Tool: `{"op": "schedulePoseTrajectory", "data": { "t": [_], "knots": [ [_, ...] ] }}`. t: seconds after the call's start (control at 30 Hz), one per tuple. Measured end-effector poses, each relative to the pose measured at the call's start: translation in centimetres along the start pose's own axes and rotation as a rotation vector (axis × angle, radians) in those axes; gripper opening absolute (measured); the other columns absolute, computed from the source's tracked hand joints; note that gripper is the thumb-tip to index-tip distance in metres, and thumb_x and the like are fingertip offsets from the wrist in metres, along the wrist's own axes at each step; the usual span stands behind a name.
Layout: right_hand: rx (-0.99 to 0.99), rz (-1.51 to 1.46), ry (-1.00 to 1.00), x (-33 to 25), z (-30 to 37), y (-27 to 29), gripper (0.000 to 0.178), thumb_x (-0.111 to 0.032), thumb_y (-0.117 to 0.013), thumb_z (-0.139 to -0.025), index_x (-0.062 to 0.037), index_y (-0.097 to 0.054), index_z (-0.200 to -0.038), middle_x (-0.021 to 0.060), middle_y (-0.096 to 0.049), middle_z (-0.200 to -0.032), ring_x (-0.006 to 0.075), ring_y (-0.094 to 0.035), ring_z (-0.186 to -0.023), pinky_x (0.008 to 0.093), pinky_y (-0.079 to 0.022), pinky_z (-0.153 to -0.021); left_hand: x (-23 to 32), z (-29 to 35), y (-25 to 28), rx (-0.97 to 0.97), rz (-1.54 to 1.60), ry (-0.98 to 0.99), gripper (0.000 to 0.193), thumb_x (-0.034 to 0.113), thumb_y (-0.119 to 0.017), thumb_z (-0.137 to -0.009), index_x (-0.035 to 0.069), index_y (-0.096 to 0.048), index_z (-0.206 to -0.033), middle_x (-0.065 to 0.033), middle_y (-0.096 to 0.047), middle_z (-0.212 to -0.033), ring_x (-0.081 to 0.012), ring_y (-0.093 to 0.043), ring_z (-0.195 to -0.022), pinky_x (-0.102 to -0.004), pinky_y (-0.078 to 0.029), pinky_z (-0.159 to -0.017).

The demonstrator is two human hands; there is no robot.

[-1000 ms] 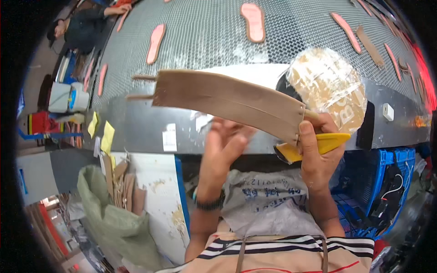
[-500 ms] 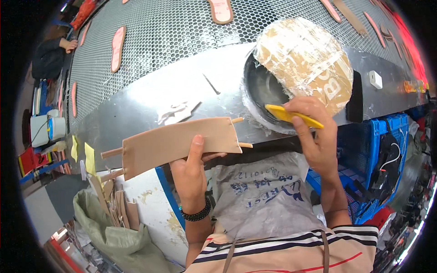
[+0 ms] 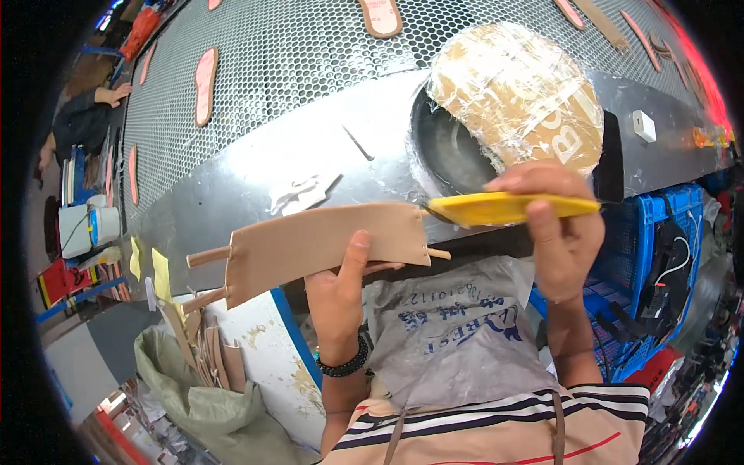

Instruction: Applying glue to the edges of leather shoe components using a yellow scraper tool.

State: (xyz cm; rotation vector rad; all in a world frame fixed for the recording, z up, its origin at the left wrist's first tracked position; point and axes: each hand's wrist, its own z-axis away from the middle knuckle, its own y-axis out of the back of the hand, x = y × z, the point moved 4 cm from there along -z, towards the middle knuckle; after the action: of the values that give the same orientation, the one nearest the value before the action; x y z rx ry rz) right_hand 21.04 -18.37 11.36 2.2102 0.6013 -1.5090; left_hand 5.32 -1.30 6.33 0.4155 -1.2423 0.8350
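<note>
My left hand (image 3: pixel 341 298) grips a tan leather panel (image 3: pixel 310 248) from below, its thumb lying flat on top. Narrow tan strips stick out past both ends of the panel. In my right hand (image 3: pixel 562 232) is a yellow-handled brush (image 3: pixel 511 208), held level. Its dark tip is at the panel's upper right corner; whether it touches is hard to tell. Just beyond the brush stands a dark round pot (image 3: pixel 446 143) with whitish residue on its rim. A round cardboard lid (image 3: pixel 527 101), crusted with dried white film, covers much of the pot.
Behind the metal ledge (image 3: pixel 232 182) runs a honeycomb-mesh surface (image 3: pixel 294 62) carrying several pink insoles (image 3: pixel 205 85). Crumpled white paper (image 3: pixel 302 194) and a thin dark rod (image 3: pixel 358 143) lie on the ledge. A blue crate (image 3: pixel 674 209) is at right, a green sack (image 3: pixel 190 395) at lower left.
My right hand has brought the brush from the pot's near rim toward the panel's right end, levelling it. The panel and my left hand appear shifted slightly right.
</note>
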Motion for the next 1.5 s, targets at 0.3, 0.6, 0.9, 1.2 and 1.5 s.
{"op": "schedulePoseTrajectory", "data": {
  "t": [0.3,0.6,0.9,1.2,1.5],
  "knots": [
    [-0.534,0.154,0.346,-1.6,0.1,-2.2,0.024,-0.007,-0.074,-0.067,-0.0056,-0.066,-0.09,0.0083,-0.066,-0.093,0.0222,-0.058,-0.072,0.0317,-0.047,-0.06,0.0,-0.6,-0.4,0.02,0.074,-0.01,0.028,0.013,-0.056,-0.099,-0.009,-0.052,-0.117,-0.0194,-0.064,-0.105,-0.0269,-0.071,-0.085,-0.0343,-0.064,-0.067],
    [-0.202,-0.042,0.436,-1.6,0.6,-2.6,0.026,0.006,-0.066,-0.073,-0.0022,-0.065,-0.098,0.0176,-0.068,-0.094,0.0225,-0.064,-0.068,0.0308,-0.052,-0.06,1.5,0.0,-1.2,0.133,0.15,-0.097,0.028,0.013,-0.055,-0.1,-0.01,-0.052,-0.115,-0.0183,-0.061,-0.107,-0.0274,-0.07,-0.086,-0.0362,-0.065,-0.069],
    [-0.134,0.06,0.52,-3.4,0.7,-3.0,0.037,0.012,-0.065,-0.066,0.0001,-0.064,-0.101,0.0155,-0.067,-0.089,0.0224,-0.066,-0.069,0.0298,-0.053,-0.059,2.7,1.3,-0.8,0.123,0.157,-0.137,0.026,0.012,-0.053,-0.101,-0.011,-0.053,-0.114,-0.0181,-0.062,-0.107,-0.0279,-0.07,-0.088,-0.0376,-0.065,-0.072],
    [-0.109,0.101,0.468,-4.0,-1.6,-3.5,0.025,0.01,-0.066,-0.074,-0.0011,-0.065,-0.096,0.0148,-0.067,-0.089,0.0247,-0.067,-0.079,0.0328,-0.053,-0.069,2.9,1.7,-1.1,0.065,0.127,-0.14,0.036,0.016,-0.054,-0.1,-0.004,-0.046,-0.128,-0.0196,-0.06,-0.116,-0.0277,-0.068,-0.096,-0.036,-0.064,-0.072],
    [0.202,0.323,0.355,-3.4,-0.2,3.6,0.016,0.013,-0.054,-0.08,0.0022,-0.065,-0.086,0.0121,-0.066,-0.083,0.0208,-0.062,-0.077,0.0305,-0.049,-0.073,7.5,-9.2,-7.4,-0.361,-0.007,-0.13,0.033,0.033,-0.054,-0.099,0.003,-0.056,-0.112,-0.0061,-0.065,-0.095,-0.013,-0.062,-0.075,-0.028,-0.046,-0.056]
  ]
}}
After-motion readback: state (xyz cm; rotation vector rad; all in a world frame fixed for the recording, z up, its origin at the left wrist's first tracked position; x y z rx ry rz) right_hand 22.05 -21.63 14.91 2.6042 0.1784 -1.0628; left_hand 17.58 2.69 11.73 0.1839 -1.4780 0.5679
